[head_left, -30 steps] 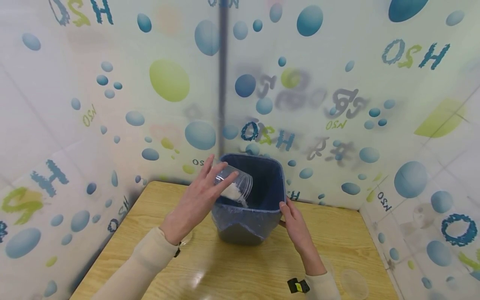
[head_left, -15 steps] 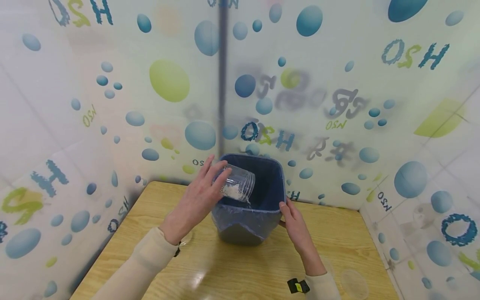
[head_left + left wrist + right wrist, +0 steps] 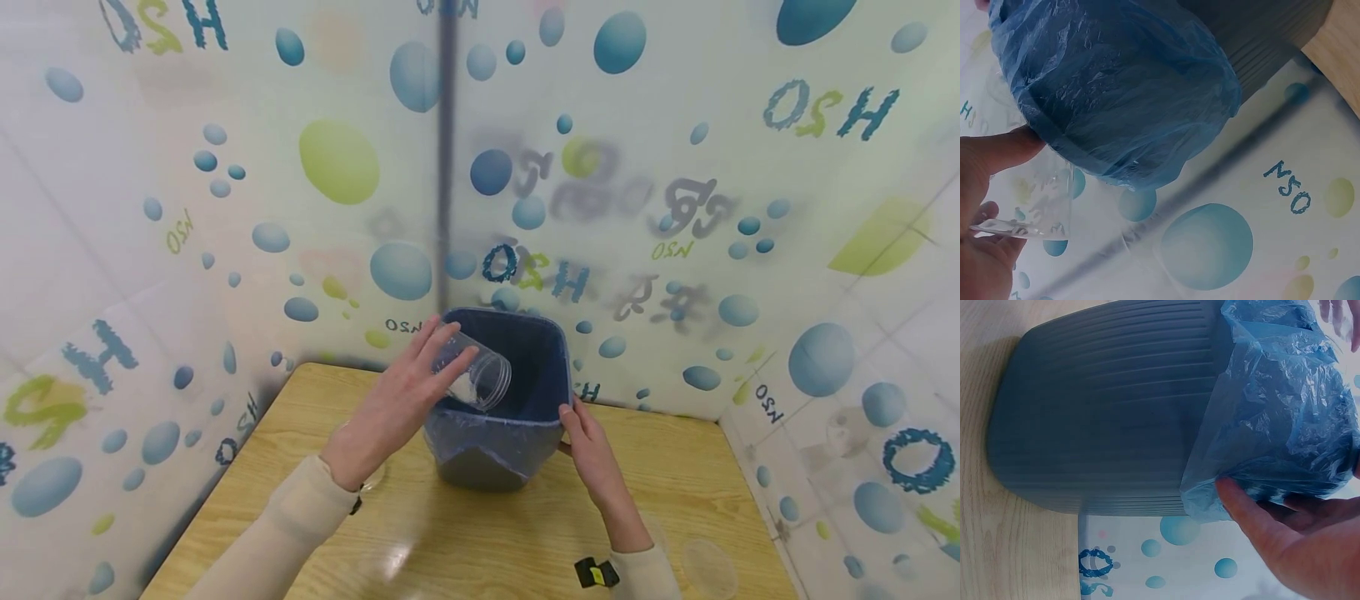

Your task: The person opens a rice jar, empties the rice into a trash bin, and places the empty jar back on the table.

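My left hand [image 3: 390, 408] grips a clear plastic jar [image 3: 491, 367], tilted with its mouth down and to the right over the opening of a dark trash bin [image 3: 480, 468]. Some loose white stuff [image 3: 463, 389] lies along the jar's lower side. In the left wrist view, thumb and fingers hold the jar [image 3: 1047, 206] from either side, close to the bin's rim. A blue plastic liner [image 3: 1279, 412] is folded over that rim. My right hand [image 3: 592, 454] holds the bin at its right edge, thumb on the rim and fingers underneath.
The bin stands on a wood-grain table [image 3: 345, 542] near the back corner. A clear round disc [image 3: 708, 568] lies at the front right, and another clear round piece [image 3: 374, 477] is partly hidden by my left wrist. Patterned walls [image 3: 337, 242] enclose the table.
The jar has turned and shifted slightly right. Its white contents look fewer, and the trickle at its mouth no longer shows. My right hand and the bin stay put.
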Motion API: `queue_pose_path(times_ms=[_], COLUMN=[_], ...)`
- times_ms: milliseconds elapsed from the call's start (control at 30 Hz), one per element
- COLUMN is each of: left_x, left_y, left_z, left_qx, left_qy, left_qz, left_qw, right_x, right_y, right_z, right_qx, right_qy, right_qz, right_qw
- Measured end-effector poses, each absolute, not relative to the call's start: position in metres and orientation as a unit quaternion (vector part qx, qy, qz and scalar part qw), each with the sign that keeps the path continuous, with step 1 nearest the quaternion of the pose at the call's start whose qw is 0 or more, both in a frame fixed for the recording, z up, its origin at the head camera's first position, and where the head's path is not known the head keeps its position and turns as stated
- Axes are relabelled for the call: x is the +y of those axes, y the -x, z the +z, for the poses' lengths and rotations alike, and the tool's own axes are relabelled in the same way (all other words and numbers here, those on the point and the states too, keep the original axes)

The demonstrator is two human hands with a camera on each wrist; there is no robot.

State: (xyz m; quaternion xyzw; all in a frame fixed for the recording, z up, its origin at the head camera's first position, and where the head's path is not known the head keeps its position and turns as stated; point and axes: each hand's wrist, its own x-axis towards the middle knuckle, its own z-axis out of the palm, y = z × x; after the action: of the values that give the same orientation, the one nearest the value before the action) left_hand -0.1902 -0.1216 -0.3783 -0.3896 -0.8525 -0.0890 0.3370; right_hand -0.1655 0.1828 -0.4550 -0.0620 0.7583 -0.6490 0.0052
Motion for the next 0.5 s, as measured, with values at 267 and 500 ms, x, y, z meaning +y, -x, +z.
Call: queue_pose_path(times_ms=[267,500], left_x=[-0.1195,-0.1184], left_y=[0.1905,0.1918], left_z=[-0.3722,-0.3718], left_qx=[-0.848,-0.849], left_qy=[0.401,0.400], left_qz=[-0.078,-0.061], left_qw=[0.337,0.340], right_x=[0.1828,0.1818], right_y=[0.1648,0.1633], right_z=[-0.4556,-0.4547], right_qx=[0.758,0.761], right_qy=[0.058,0.054], right_qz=[-0.649,-0.647], right_qw=[0.006,0.002])
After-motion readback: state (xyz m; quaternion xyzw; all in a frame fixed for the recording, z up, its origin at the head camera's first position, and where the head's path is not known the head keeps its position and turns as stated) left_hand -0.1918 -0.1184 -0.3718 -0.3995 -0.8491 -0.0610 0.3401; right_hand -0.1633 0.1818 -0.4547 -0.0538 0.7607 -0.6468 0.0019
